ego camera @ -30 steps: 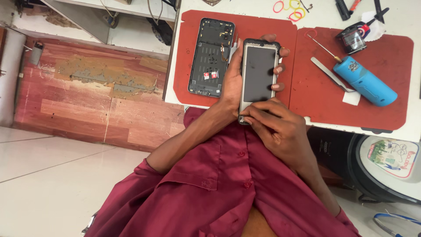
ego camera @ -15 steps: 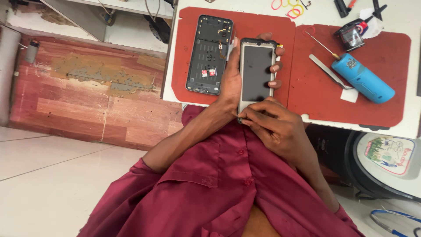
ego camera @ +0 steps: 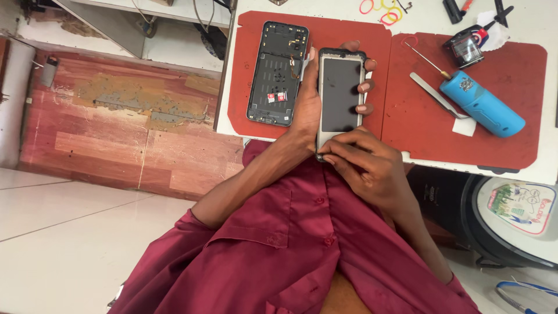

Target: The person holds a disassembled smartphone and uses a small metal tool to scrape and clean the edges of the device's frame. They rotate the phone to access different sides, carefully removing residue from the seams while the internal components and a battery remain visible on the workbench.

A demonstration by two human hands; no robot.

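Red mats (ego camera: 465, 128) two, phone screen (ego camera: 340, 93) one, opened phone body (ego camera: 278, 72) one

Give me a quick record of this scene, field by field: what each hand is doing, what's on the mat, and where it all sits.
left hand: grips phone screen by its sides
right hand: fingertips pinch the screen's near bottom corner
red mat: holds opened phone back, left of the screen
right side of mat: blue tool, metal tweezers
surface: white table

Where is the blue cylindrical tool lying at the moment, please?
In the head view, the blue cylindrical tool lies on the red mat at upper right, beside the metal tweezers.
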